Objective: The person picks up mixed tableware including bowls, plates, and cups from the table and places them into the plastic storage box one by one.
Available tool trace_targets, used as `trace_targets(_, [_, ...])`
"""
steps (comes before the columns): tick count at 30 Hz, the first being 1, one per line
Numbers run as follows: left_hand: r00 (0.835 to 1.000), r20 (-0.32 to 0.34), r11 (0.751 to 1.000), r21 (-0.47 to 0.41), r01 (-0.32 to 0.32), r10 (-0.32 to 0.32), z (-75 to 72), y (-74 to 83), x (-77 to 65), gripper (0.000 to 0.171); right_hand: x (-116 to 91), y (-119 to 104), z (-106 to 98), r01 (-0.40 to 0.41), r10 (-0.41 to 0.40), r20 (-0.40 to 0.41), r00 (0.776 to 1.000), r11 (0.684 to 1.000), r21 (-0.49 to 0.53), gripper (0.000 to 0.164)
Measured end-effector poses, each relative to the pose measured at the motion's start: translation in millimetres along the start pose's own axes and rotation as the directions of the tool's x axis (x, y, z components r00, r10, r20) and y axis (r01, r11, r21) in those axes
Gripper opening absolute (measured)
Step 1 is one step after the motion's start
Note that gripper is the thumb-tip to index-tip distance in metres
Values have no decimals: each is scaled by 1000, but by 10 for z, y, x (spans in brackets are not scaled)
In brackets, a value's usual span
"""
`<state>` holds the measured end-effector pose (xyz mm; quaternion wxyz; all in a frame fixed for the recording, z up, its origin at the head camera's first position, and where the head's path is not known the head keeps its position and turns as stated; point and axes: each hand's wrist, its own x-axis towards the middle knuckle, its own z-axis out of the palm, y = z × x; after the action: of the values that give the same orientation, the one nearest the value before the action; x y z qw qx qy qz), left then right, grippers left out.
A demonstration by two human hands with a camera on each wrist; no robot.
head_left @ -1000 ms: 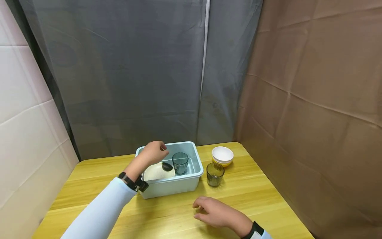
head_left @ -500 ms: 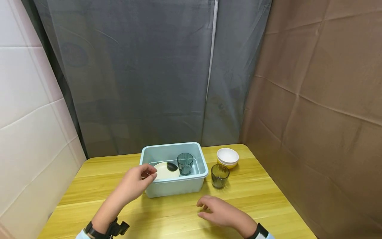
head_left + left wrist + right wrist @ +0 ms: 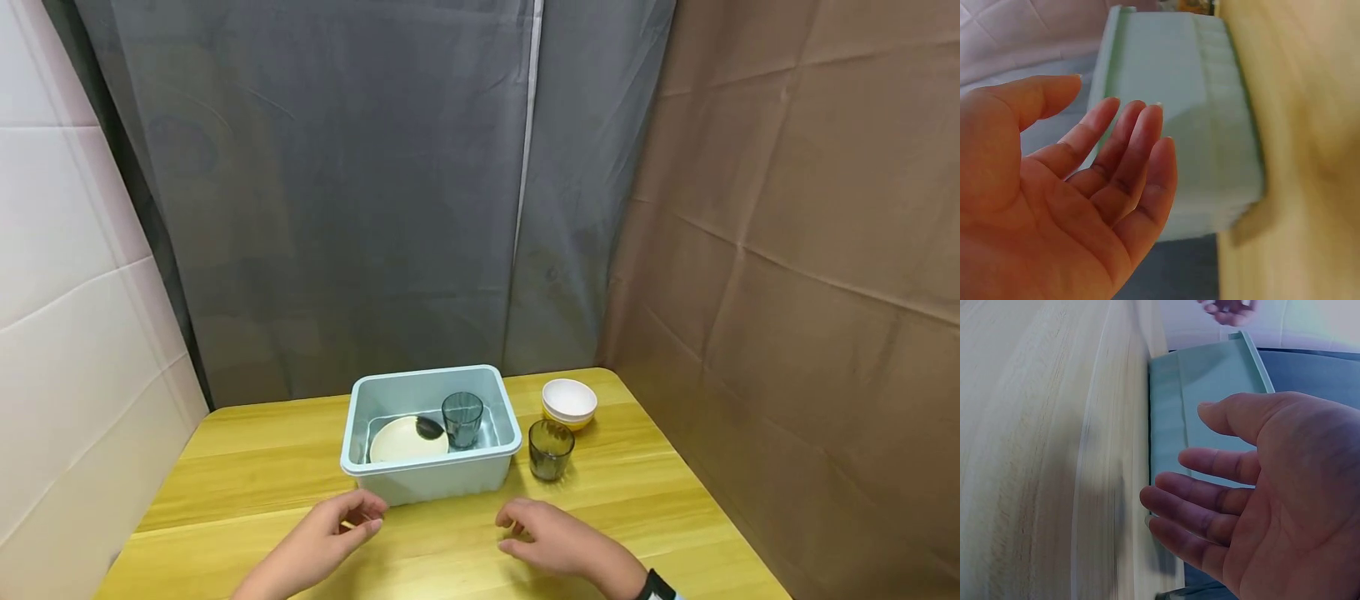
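Grey curtain (image 3: 337, 208) hanging behind wooden tabletop (image 3: 247, 483). Head view: blue bin (image 3: 442, 479) sitting there, holding plate (image 3: 401, 442), teal glass (image 3: 462, 419); brown glass (image 3: 551, 457), white bowl (image 3: 569, 399) standing rightward; left hand (image 3: 326, 536), right hand (image 3: 555, 540) facing each other before bin. Left-wrist view: fingers (image 3: 1161, 170) curving loosely, parted. Right-wrist view: right hand likewise curving loosely.

Left hand (image 3: 1230, 311) is blurry and chopped off up top in the right wrist cam, plus the bin (image 3: 435, 483) kinda hides the plate's (image 3: 405, 442) near edge.

Bin (image 3: 435, 482) smooth plastic; tumblers (image 3: 551, 458) glossy glass; tabletop (image 3: 255, 467) wood-grained; drapes (image 3: 825, 292) matt, creased cloth.
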<state>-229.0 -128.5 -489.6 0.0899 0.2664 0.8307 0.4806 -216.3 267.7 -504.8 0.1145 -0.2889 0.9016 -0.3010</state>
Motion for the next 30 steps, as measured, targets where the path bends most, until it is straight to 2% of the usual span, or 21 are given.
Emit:
trace_targets(4, [998, 9, 998, -21, 63, -63, 60, -159, -48, 16, -14, 34, 30, -9, 9, -11, 1000, 1000, 13, 26])
trace_targets(9, [995, -4, 994, -30, 103, -103, 102, -272, -44, 20, -24, 46, 43, -7, 8, -29, 1000, 1000, 20, 27])
trace_targets(19, [996, 2, 994, -54, 93, -93, 193, -386, -72, 20, -16, 84, 46, -7, 9, -50, 999, 999, 34, 26])
trace_targets(24, [997, 0, 994, -78, 82, -82, 215, -388, -104, 20, -29, 145, -50, -67, 74, -113, 991, 996, 66, 22])
trace_targets(27, [996, 4, 990, -113, 88, -88, 217, -375, -117, 22, -56, 202, -211, -162, 177, -183, 967, 982, 93, 18])
trace_targets(28, [996, 6, 988, -124, 92, -92, 217, -369, -122, 23, -68, 228, -279, -210, 229, -211, 950, 972, 110, 18])
trace_targets(30, [996, 10, 985, -144, 94, -93, 218, -363, -130, 24, -99, 285, -422, -322, 351, -261, 899, 935, 148, 21])
